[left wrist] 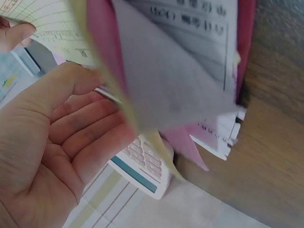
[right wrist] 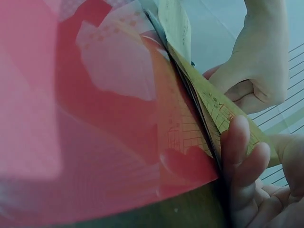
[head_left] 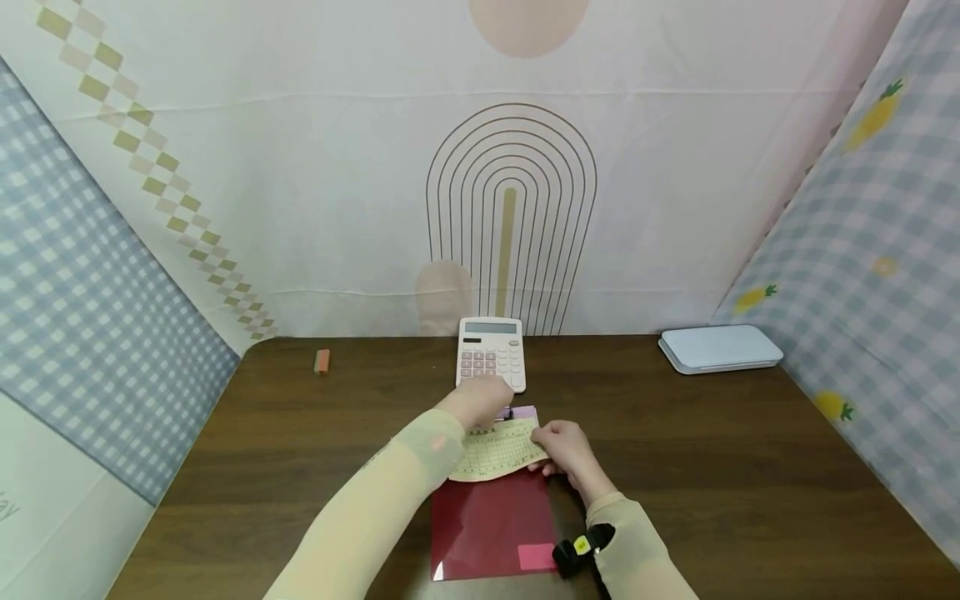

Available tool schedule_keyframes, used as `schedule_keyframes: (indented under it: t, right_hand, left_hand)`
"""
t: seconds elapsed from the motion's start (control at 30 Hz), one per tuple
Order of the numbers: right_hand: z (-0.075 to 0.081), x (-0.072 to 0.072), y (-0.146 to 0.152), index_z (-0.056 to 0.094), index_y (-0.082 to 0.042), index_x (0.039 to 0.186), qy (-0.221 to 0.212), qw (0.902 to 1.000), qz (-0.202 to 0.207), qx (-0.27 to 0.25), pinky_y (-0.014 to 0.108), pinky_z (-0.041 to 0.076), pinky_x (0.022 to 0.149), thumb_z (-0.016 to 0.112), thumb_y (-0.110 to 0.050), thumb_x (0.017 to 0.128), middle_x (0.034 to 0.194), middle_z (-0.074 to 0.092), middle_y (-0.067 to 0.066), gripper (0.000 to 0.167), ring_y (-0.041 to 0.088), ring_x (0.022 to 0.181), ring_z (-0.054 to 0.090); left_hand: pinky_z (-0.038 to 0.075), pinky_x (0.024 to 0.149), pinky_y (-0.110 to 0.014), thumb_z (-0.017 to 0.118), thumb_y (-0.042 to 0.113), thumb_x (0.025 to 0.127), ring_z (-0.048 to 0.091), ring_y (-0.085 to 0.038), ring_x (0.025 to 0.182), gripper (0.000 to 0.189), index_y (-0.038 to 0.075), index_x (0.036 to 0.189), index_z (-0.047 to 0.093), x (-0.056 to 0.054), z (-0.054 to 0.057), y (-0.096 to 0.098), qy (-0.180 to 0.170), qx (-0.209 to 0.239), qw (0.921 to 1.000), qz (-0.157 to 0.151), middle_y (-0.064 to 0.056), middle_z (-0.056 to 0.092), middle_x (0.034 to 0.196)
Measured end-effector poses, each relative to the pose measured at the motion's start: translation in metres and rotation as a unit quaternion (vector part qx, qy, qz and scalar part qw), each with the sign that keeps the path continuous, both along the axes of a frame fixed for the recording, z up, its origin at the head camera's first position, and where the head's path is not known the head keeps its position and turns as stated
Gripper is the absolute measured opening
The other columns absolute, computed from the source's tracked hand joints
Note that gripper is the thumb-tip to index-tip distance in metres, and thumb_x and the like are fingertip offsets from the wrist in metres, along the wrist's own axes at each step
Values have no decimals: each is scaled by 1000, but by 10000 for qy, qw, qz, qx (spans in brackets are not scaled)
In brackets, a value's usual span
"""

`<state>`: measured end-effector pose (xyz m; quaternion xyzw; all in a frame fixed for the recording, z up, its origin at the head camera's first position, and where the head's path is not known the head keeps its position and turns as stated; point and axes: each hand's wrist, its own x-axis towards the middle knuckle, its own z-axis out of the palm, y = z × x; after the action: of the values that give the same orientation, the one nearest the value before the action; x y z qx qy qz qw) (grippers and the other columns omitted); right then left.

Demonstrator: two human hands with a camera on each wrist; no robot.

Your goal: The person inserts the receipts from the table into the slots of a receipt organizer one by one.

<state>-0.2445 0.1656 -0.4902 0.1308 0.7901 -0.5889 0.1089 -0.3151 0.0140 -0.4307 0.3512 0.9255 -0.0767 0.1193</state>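
A yellow printed form sheet (head_left: pixel 498 450) is lifted and bowed over a translucent red folder (head_left: pixel 487 525). My left hand (head_left: pixel 480 400) is at the sheet's top left; in the left wrist view its thumb and fingers (left wrist: pixel 102 116) pinch the sheet's edge. Under it fan a white printed sheet (left wrist: pixel 166 90) and a pink sheet (left wrist: pixel 187 145), their corners loose. My right hand (head_left: pixel 564 450) holds the yellow sheet's right edge between thumb and fingers. From the right wrist side, the folder (right wrist: pixel 109 123) covers much of the view, with fingertips (right wrist: pixel 240 135) against the yellow sheet.
A white calculator (head_left: pixel 491 354) lies just beyond the sheets, near my left hand. At the back right is a pale blue case (head_left: pixel 722 348), at the back left a small orange eraser-like block (head_left: pixel 322 362). A pink sticky note (head_left: pixel 536 557) marks the folder's near right corner.
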Motion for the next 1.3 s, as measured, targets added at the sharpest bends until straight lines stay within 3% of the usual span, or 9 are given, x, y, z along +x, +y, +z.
schedule_keyframes:
  t: [0.43,0.63,0.93,1.3]
  right_hand:
    - [6,1,-1,54,1,79,29,9995,230,-201,18,41,40,52,-8,85,55,59,7,11,7,43,57]
    - [2,-4,-1,52,1,80,-138,9997,90,-202,19,39,39,51,-8,86,55,59,7,11,9,43,56]
    - [0,-6,-3,51,-1,82,-62,9999,132,65,20,39,38,51,-7,87,56,58,8,8,10,43,57]
    - [3,-11,-5,51,-1,79,75,9994,94,323,19,35,37,50,-6,85,50,55,6,7,7,38,54]
  left_hand:
    - [47,63,-26,71,3,79,52,-13,70,15,13,80,60,-5,1,-5,-291,203,9993,150,1,59,80]
    - [44,61,-26,70,3,79,48,-13,68,15,13,78,59,-6,4,-4,-374,162,9991,81,1,57,77]
    - [41,56,-25,71,2,79,45,-13,64,19,13,75,56,-9,5,-7,-752,416,9954,420,2,54,73]
    - [45,61,-25,73,8,81,48,-12,68,14,12,80,59,-10,6,-4,-678,296,9968,314,3,57,76]
